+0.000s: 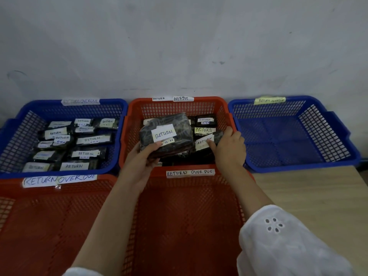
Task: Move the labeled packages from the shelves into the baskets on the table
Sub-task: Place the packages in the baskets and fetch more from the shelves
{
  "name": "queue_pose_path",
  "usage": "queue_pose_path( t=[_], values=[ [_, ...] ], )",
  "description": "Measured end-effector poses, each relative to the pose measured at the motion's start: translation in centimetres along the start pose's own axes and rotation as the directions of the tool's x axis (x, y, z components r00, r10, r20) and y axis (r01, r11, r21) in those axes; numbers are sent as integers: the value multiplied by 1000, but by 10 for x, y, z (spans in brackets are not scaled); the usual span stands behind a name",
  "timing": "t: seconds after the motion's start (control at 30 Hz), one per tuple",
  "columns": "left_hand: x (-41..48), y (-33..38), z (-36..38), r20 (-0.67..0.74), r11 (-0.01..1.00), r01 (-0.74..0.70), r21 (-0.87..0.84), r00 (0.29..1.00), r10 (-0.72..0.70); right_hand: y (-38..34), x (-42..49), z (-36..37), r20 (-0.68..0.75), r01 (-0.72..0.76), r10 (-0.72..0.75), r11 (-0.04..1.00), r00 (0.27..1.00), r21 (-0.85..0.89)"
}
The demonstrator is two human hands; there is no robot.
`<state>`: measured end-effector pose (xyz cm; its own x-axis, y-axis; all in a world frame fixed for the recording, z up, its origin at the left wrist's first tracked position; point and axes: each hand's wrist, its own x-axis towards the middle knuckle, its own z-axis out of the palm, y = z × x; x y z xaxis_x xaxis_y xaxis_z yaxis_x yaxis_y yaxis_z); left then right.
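The package (166, 136) was a dark, flattish block wrapped in shiny clear film. A white slip on its top face was hand-lettered "RETURN", with a smaller slip below it that I couldn't read. The left hand (141, 162) grasped its near left corner, thumb on top by the slips and fingers underneath. It was held over the middle red basket (179, 105), above the smaller dark packs (205, 121) lying there.

The right hand (229, 148) reached into the same basket by its right wall. Its forefinger was laid on the label of a small pack (203, 141). The other fingers were tucked in, and I couldn't tell if they gripped anything.

The baskets stood on a pale wood-grain table (318, 196) pushed against a scuffed grey-white wall (179, 46). To the left was a blue basket (20, 120) full of labelled packs, and to the right another blue one (328, 120). Two more red baskets (179, 226) sat in front, each taped "RETURN OVERDUE". A white embroidered sleeve (288, 246) covered the right forearm.

The package lay with its long axis running left to right across the basket, its right end a little farther back. Its labelled face was turned up, and the lettering read upright from the person's side.
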<state>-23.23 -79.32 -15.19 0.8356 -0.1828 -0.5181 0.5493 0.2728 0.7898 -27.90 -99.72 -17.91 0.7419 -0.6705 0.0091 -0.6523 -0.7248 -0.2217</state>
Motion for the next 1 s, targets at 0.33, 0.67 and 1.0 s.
queue_pose_path(
  t=[0.33,0.67,1.0],
  values=[
    [0,-2,1,10,1000,9,2,1000,-9,5,-4,5,212,31,-27,999,977,-18],
    [0,1,-7,21,1000,1,15,1000,-2,3,-2,9,144,159,-123,949,982,-273],
    [-3,6,-15,-26,1000,6,23,1000,-5,5,5,11,274,212,-141,945,951,-249]
  ],
)
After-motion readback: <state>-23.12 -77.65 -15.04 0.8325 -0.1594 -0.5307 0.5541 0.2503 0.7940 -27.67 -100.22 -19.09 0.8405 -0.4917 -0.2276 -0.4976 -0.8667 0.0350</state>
